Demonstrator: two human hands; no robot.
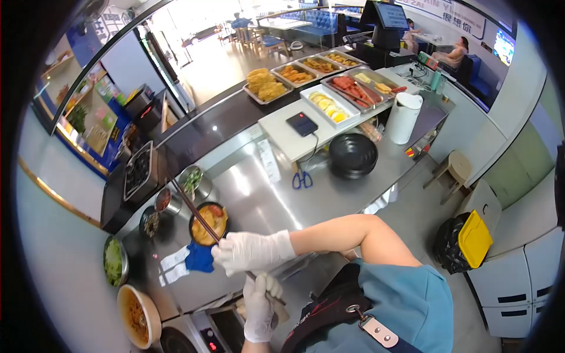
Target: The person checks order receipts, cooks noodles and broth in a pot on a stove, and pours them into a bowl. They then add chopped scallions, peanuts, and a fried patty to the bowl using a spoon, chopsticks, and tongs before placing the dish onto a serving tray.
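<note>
Long dark chopsticks slant across the view, passing over a black bowl of orange-yellow food with a red piece. My right hand, in a white glove, is closed around them just right of the bowl. Below it, my left hand, also gloved, has its fingers closed at their lower end. Something beige, perhaps a cloth, lies beside the left hand; what it is I cannot make out. A blue cloth and white paper slips lie on the steel counter left of my right hand.
Metal cups and a green-vegetable bowl stand at left, with a food tub below. Beyond are blue scissors, stacked black bowls, a white canister and food trays. People sit in the background.
</note>
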